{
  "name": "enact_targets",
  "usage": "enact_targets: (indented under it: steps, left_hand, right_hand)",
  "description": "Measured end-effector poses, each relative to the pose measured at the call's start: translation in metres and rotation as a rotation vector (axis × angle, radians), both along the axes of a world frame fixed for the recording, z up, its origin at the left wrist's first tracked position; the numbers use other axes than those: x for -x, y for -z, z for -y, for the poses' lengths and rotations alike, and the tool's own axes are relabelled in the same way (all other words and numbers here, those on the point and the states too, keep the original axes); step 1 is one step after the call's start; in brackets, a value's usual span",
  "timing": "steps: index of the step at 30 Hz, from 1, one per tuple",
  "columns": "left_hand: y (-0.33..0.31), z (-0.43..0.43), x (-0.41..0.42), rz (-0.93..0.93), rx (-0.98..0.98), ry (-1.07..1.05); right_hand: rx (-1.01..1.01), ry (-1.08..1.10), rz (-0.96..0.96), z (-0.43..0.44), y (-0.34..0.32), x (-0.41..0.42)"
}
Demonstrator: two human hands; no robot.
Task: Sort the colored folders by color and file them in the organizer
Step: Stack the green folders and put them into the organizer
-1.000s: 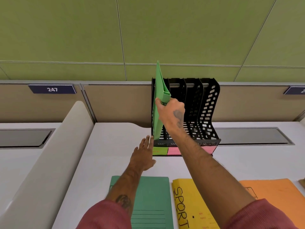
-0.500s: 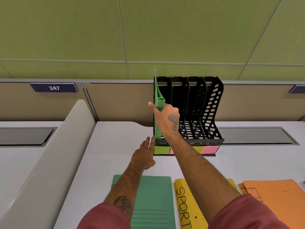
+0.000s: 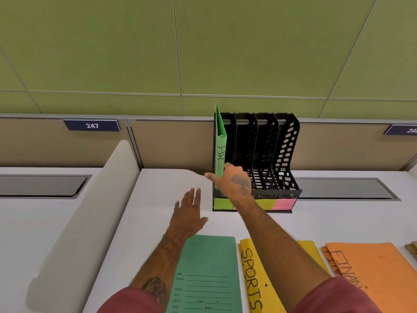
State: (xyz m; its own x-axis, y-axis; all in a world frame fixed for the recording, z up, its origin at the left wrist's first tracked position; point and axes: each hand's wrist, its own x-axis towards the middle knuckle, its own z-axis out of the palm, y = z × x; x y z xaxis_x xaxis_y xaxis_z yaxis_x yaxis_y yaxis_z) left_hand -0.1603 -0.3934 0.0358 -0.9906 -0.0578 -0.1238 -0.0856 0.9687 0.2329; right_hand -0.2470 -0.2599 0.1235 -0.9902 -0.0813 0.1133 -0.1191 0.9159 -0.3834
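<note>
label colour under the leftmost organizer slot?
Light green label, head view, below the upright green folder.

The organizer [image 3: 256,163] stands at the rear of the tabletop [image 3: 158,199], against the partition [image 3: 169,143]. One folder [image 3: 220,150] stands upright in its leftmost slot. Three folders lie flat along the front edge: one at left [image 3: 207,267], one in the middle [image 3: 255,279], one at right [image 3: 372,274]. A divider [image 3: 85,211] borders the tabletop on the left.
</note>
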Motion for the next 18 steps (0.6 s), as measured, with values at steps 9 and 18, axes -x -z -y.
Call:
enact_targets:
  steps: [9,18]
  left_hand:
    - [-0.003,0.019,-0.062,-0.101,0.120,-0.034]
    - [0.014,0.029,-0.129,-0.074,0.178,-0.034]
  right_hand:
    - [-0.224,-0.265,0.041,-0.021,0.037,-0.079]
    - [-0.273,-0.357,0.029,-0.034,0.093,-0.152]
